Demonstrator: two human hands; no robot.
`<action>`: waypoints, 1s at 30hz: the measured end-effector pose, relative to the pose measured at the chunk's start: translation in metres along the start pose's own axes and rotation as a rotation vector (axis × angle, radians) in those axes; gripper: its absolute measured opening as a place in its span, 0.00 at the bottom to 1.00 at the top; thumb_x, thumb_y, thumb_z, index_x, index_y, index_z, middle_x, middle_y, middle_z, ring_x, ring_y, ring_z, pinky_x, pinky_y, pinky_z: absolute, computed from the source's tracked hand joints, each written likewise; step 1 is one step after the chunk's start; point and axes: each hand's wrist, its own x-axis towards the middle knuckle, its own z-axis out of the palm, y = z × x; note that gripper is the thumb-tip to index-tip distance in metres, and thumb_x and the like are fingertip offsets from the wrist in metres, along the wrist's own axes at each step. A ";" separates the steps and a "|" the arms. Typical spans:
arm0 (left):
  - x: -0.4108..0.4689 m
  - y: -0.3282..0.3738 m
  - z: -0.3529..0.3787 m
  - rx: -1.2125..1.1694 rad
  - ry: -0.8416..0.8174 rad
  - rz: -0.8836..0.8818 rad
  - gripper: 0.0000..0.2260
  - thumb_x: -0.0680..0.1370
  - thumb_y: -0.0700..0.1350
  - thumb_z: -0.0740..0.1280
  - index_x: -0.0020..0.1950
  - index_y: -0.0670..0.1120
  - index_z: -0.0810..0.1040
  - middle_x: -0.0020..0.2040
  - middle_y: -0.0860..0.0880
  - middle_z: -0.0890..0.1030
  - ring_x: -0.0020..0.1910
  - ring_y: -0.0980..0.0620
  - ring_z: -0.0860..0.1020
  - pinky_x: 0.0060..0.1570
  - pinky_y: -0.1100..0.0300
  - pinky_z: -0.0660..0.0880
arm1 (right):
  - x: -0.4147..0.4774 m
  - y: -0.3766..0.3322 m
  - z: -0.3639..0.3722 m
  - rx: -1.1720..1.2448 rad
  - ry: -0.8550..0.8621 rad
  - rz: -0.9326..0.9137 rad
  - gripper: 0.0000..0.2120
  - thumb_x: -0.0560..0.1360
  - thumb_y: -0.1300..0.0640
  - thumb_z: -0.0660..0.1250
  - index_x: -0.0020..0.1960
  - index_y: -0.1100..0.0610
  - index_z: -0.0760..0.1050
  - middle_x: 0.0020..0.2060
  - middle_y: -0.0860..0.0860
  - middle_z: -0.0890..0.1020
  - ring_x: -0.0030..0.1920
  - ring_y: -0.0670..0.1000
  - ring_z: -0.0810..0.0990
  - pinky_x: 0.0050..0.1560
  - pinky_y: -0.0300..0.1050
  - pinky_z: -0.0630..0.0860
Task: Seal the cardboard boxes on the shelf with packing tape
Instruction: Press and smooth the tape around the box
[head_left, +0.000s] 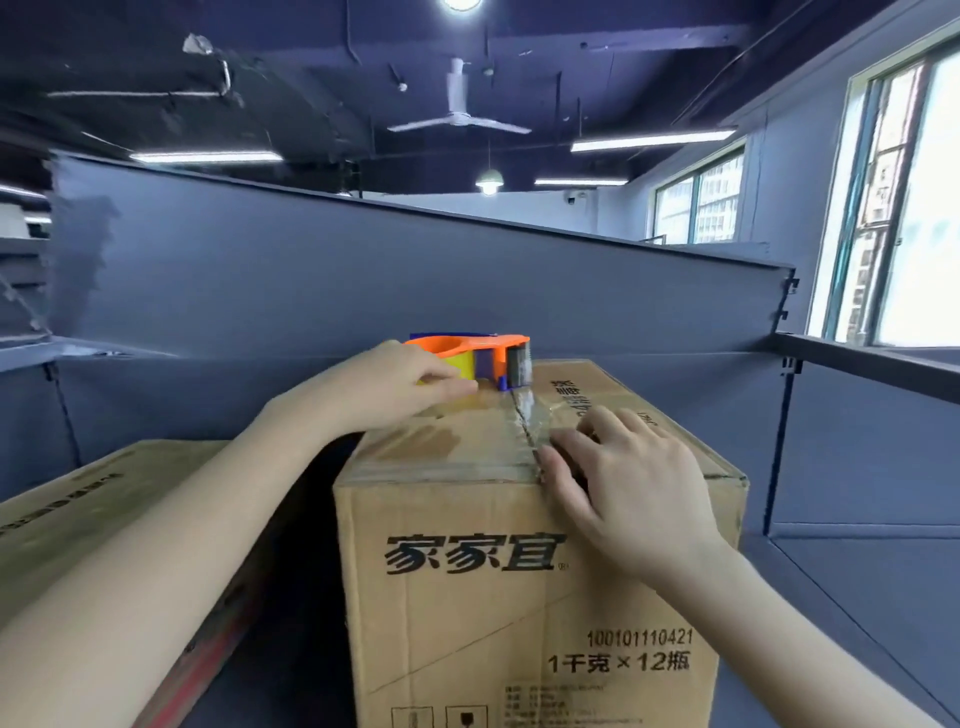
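Your left hand (384, 387) grips the dispenser (483, 358) at the far end of the box (519, 597) on the shelf (857, 571). Your right hand (623, 478) lays straight fingers (566, 462) on the tape (530, 415) near the front edge. Pull straight along the seam, pressing firmly. The front reads 家家宜, 100101110421, 1千克×12瓶.
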 end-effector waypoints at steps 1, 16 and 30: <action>0.010 -0.012 -0.003 0.068 0.072 -0.017 0.19 0.77 0.60 0.60 0.58 0.50 0.80 0.55 0.51 0.81 0.55 0.51 0.76 0.55 0.57 0.70 | -0.001 -0.001 0.003 0.002 0.048 0.015 0.26 0.77 0.41 0.45 0.43 0.50 0.80 0.38 0.47 0.77 0.39 0.50 0.76 0.34 0.41 0.65; 0.095 -0.031 0.032 0.292 0.021 -0.161 0.13 0.80 0.49 0.59 0.55 0.39 0.71 0.57 0.41 0.76 0.57 0.42 0.73 0.53 0.53 0.67 | 0.003 0.002 0.013 0.004 0.079 0.013 0.27 0.77 0.43 0.43 0.43 0.50 0.80 0.36 0.47 0.76 0.39 0.50 0.75 0.32 0.42 0.68; -0.001 0.029 -0.015 -1.234 -0.120 0.265 0.12 0.78 0.39 0.58 0.56 0.42 0.78 0.52 0.46 0.82 0.50 0.49 0.80 0.51 0.57 0.76 | 0.031 0.053 -0.036 0.906 -0.088 0.071 0.43 0.57 0.36 0.71 0.68 0.46 0.61 0.64 0.37 0.65 0.66 0.39 0.63 0.63 0.38 0.63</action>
